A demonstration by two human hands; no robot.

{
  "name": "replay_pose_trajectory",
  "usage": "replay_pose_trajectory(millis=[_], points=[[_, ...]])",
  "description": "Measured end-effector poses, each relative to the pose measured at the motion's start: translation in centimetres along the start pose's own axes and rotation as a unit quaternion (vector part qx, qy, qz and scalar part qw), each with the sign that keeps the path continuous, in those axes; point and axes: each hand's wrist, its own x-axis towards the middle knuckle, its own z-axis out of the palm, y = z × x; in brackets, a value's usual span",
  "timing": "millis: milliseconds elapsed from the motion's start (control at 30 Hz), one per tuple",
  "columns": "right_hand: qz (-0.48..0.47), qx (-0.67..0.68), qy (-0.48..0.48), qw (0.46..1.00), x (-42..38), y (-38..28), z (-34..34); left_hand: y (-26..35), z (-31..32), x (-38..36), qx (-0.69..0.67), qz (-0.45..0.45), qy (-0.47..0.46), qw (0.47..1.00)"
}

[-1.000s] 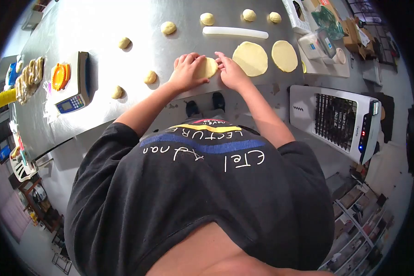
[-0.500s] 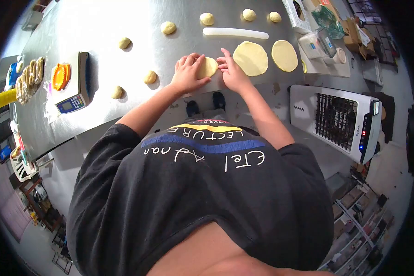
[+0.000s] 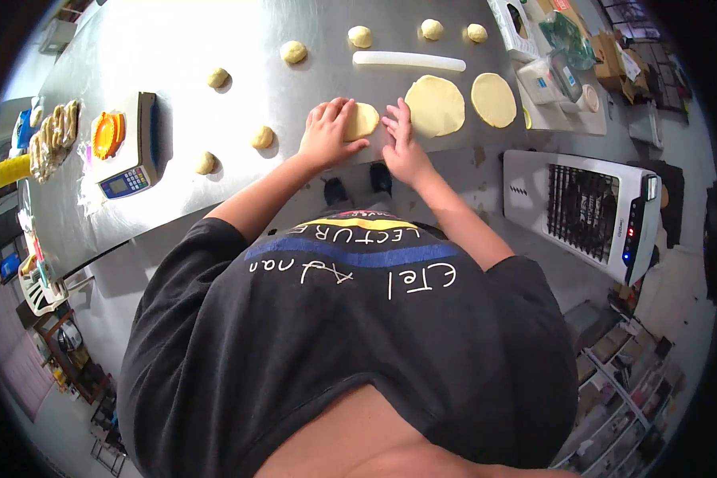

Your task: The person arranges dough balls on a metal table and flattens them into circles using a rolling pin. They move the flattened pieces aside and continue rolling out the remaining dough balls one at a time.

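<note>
A small flattened disc of dough (image 3: 364,121) lies on the steel table near its front edge. My left hand (image 3: 326,134) rests against the disc's left side, fingers stretched out and thumb along its lower edge. Just right of the disc, my right hand (image 3: 406,143) hovers with fingers apart and holds nothing. Beside it are a large rolled dough round (image 3: 436,106) and a second dough round (image 3: 494,100). A white rolling pin (image 3: 409,60) lies beyond them. Dough balls sit further off, one (image 3: 262,137) left of my left hand.
A digital scale (image 3: 127,179) with an orange dough mould (image 3: 107,135) stands at the left. Further left is a bag of brown food pieces (image 3: 54,135). Plastic containers (image 3: 551,78) are at the right end, and an air cooler (image 3: 581,211) stands on the floor by the table.
My right hand has drawn back slightly to the right, away from the dough disc, and its fingers have shifted. The left hand stays at the disc's left side.
</note>
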Motion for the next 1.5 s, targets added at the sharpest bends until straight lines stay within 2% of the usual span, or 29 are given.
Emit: replay_pose_trajectory(millis=[167,267,367,433,500,600,700,833,967,1033,1167,1333,1367,1400,1467,1500], points=[[-0.018,0.017,-0.047,0.999,-0.5,0.0,1.1,0.5,-0.3,0.3,0.009,-0.006,-0.004,1.0],[-0.026,0.021,-0.023,0.999,-0.6,0.4,1.0,1.2,-0.3,0.6,0.002,-0.026,-0.008,1.0],[-0.035,0.013,-0.038,0.999,-0.5,0.3,1.3,1.8,0.6,0.9,0.014,-0.058,0.017,0.998],[-0.013,0.036,-0.033,0.999,-0.5,-0.1,0.8,2.1,1.3,0.9,0.033,-0.066,0.055,0.996],[0.007,0.061,-0.029,0.998,-0.3,-0.6,0.1,2.2,1.3,0.9,0.025,-0.067,0.054,0.996],[0.001,0.044,-0.004,0.999,-0.1,-0.5,-1.6,2.3,1.4,0.9,0.021,-0.076,0.058,0.995],[-0.058,0.008,0.044,0.997,0.2,-0.3,-3.3,3.3,0.9,1.2,0.033,-0.094,0.055,0.993],[-0.044,-0.016,0.057,0.997,0.4,-0.2,-4.7,3.8,1.0,1.6,0.037,-0.131,0.053,0.989],[-0.055,-0.051,0.053,0.996,0.5,-0.1,-6.0,4.6,1.0,1.8,0.045,-0.169,0.054,0.983],[-0.031,-0.069,0.05,0.996,0.6,0.0,-6.6,4.6,0.9,2.0,0.04,-0.183,0.057,0.981],[-0.059,-0.098,0.038,0.993,1.6,1.0,-8.0,5.2,1.1,2.4,0.052,-0.208,0.06,0.975],[-0.05,-0.15,0.016,0.987,3.7,1.6,-10.5,5.3,0.8,2.5,0.055,-0.23,0.029,0.971],[-0.081,-0.141,0.055,0.985,4.4,1.7,-10.7,5.5,0.6,2.5,0.058,-0.237,0.033,0.969],[-0.087,-0.137,0.051,0.985,5.2,1.7,-11.4,5.7,0.4,2.6,0.071,-0.254,0.025,0.964],[-0.096,-0.233,-0.004,0.968,6.9,1.6,-13.4,5.7,0.5,3.1,0.086,-0.28,0.019,0.956],[-0.119,-0.247,0.013,0.962,7.7,2.0,-13.9,5.3,1.1,3.3,0.1,-0.229,0.056,0.967]])
